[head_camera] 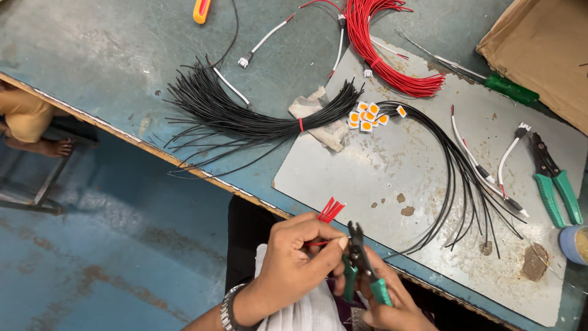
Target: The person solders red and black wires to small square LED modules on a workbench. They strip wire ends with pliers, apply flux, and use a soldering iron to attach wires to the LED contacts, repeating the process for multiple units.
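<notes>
At the near edge of the desk (92,55), the left hand (294,260) pinches a small bunch of red wires (329,211) while the right hand (392,303) grips green-handled pliers (360,263) (jaws up beside the wires). A tied bundle of black wires (245,119) lies mid-desk; a second pair of green pliers (554,184) rests near the right edge.

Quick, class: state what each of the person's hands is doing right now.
Left hand: closed, pinching a small bunch of thin red wires.
Right hand: closed around green-handled metal cutting pliers.
</notes>
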{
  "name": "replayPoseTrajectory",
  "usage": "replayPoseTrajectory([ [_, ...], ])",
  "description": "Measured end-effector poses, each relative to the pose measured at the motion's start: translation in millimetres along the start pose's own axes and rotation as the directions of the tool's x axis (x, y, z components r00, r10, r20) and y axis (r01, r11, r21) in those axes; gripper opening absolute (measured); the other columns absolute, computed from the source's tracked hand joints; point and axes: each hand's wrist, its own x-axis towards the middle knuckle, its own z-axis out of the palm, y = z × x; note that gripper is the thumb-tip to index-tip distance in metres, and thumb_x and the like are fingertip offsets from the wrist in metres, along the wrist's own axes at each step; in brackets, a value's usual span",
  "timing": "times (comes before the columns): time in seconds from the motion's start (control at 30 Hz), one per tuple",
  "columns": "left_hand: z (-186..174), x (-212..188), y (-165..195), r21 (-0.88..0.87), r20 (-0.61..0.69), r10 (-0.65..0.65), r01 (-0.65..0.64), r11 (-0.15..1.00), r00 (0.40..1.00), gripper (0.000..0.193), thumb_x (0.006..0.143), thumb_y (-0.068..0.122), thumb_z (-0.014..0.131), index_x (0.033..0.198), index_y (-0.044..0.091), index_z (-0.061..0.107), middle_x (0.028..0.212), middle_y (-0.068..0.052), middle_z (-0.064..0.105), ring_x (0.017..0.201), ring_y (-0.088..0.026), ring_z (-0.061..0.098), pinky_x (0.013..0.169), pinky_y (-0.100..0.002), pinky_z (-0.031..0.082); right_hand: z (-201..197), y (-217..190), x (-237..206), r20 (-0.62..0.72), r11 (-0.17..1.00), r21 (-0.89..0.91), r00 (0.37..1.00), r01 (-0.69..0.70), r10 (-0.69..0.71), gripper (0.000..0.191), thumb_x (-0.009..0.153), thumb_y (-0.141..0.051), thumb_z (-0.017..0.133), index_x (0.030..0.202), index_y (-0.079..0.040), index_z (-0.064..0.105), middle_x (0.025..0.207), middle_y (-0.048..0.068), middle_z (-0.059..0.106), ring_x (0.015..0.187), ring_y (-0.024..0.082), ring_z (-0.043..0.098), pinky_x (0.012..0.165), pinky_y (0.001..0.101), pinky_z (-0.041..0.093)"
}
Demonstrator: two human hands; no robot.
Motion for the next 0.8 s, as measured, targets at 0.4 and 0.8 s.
replayPoseTrajectory([
  [0.4,-3,-5,-4,-0.297,0.12,-0.101,0.133,0.946,0.988,0.012,0.097,0.004,0.068,0.092,-0.006,0.07,0.087,-0.006,0.066,0.07,-0.009,0.068,0.062,-0.024,0.057,-5,-1,8,-0.013,0.993,0.091,0.997,0.075,-0.074,0.117,0.036,-0.014,0.056,0.15,-0.001,0.037,0.119,0.021,0.062,0.106,0.035,0.065,0.098,0.0433,0.047],
  [0.8,-6,-5,-17,-0.126,0.133,0.017,-0.001,0.992,0.991,0.016,0.096,0.012,0.071,0.098,-0.003,0.071,0.082,-0.004,0.06,0.069,-0.007,0.054,0.061,-0.024,0.043,-11,-7,4,-0.05,0.985,0.056,0.986,0.162,-0.16,0.114,0.04,-0.011,0.059,0.153,-0.001,0.041,0.119,0.019,0.063,0.109,0.033,0.067,0.1,0.0457,0.048],
])
